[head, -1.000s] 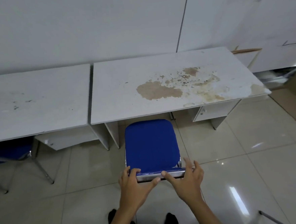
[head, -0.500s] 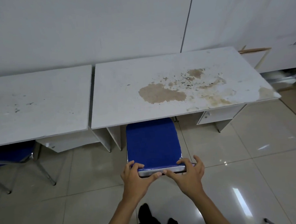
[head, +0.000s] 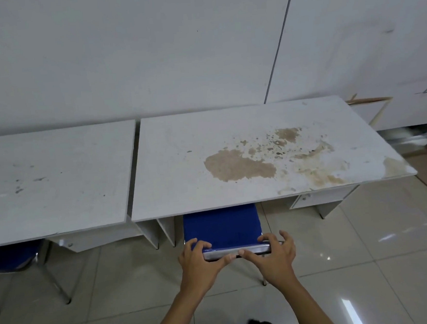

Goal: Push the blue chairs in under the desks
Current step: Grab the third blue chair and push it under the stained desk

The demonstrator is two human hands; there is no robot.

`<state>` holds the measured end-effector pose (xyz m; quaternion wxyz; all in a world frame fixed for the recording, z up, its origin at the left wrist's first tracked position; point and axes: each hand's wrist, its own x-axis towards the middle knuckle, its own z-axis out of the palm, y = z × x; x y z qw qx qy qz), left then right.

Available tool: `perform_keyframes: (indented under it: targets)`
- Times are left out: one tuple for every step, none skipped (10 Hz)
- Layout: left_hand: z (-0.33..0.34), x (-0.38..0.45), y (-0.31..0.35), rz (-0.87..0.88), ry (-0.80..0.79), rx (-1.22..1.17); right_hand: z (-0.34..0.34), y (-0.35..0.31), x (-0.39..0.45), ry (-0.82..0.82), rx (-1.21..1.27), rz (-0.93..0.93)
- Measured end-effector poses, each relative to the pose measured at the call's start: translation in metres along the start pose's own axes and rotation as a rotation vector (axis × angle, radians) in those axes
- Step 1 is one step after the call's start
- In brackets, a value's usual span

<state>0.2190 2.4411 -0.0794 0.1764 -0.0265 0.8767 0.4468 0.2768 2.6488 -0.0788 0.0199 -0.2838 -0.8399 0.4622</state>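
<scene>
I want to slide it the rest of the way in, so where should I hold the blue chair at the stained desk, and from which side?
Grip the chrome top bar of the blue chair backrest from the aisle side, left hand and right hand apart near its corners. It is the only part clear of the stained desk, and it lies square to the push.

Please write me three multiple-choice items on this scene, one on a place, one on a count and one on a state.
1. Where are the brown stains?
A. Left desk
B. Right desk
C. Floor

2. How many blue chairs show?
A. One
B. Two
C. Three

3. How are the hands placed?
A. Both on the chair
B. One on the desk
C. Both free

Answers:
1 B: the stains mark the right desk.
2 B: the middle chair and the left chair.
3 A: the left hand and the right hand grip its chrome back edge.
</scene>
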Motion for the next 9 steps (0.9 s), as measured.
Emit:
perform_keyframes:
  targets:
    - [0.000, 0.019, 0.008, -0.006, 0.016, -0.012, 0.000, -0.007, 0.021, -0.005, -0.009, 0.005]
    - [0.002, 0.040, 0.017, -0.002, 0.045, -0.013, 0.000, -0.014, 0.044, -0.008, -0.004, -0.004]
    - [0.006, 0.063, 0.024, -0.006, 0.085, -0.014, -0.002, -0.020, 0.069, -0.020, -0.002, -0.004]
    - [0.009, 0.080, 0.035, -0.007, 0.122, -0.014, -0.005, -0.028, 0.090, -0.047, 0.004, 0.004]
    - [0.012, 0.093, 0.048, -0.019, 0.151, -0.061, -0.009, -0.033, 0.110, -0.071, 0.002, -0.005]
    - [0.011, 0.098, 0.054, -0.006, 0.176, -0.069, -0.010, -0.034, 0.120, -0.083, -0.020, -0.022]
    - [0.010, 0.099, 0.055, -0.026, 0.163, -0.055, -0.012, -0.034, 0.120, -0.120, -0.059, -0.028]
    - [0.009, 0.100, 0.057, -0.049, 0.138, 0.007, -0.021, -0.040, 0.123, -0.216, -0.142, 0.031]
    - [0.001, 0.102, 0.068, -0.067, 0.113, 0.088, -0.026, -0.054, 0.135, -0.266, -0.314, 0.080]
